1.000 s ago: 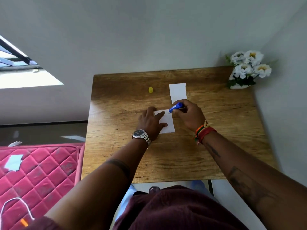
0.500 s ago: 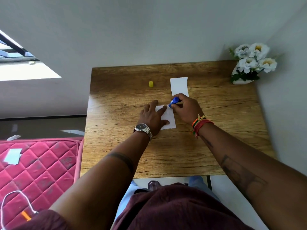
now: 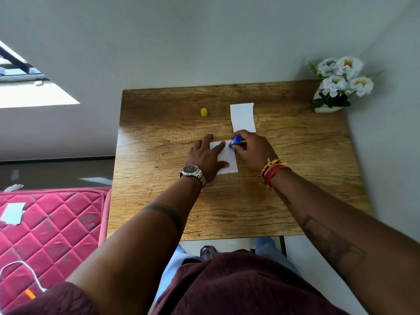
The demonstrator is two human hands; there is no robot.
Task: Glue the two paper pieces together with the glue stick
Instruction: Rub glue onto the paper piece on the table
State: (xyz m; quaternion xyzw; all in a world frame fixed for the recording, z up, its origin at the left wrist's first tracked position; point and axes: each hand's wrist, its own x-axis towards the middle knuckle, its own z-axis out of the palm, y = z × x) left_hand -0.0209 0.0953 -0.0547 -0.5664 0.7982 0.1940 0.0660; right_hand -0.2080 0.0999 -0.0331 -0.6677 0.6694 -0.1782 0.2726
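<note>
A small white paper piece (image 3: 230,160) lies on the wooden table (image 3: 227,201). My left hand (image 3: 205,159) rests flat on its left part, fingers spread, pinning it down. My right hand (image 3: 254,153) grips the blue glue stick (image 3: 234,141), whose tip touches the paper's upper edge. A second white paper piece (image 3: 242,117) lies farther back, just beyond my right hand. The yellow glue cap (image 3: 204,112) stands alone to its left.
A white vase of white flowers (image 3: 339,85) sits at the table's far right corner against the grey wall. A pink quilted mattress (image 3: 50,228) with a paper scrap and a white cable lies left of the table.
My right hand has slid the glue stick a little across the top of the near paper. The left hand stays pressed on it. The view has shifted slightly.
</note>
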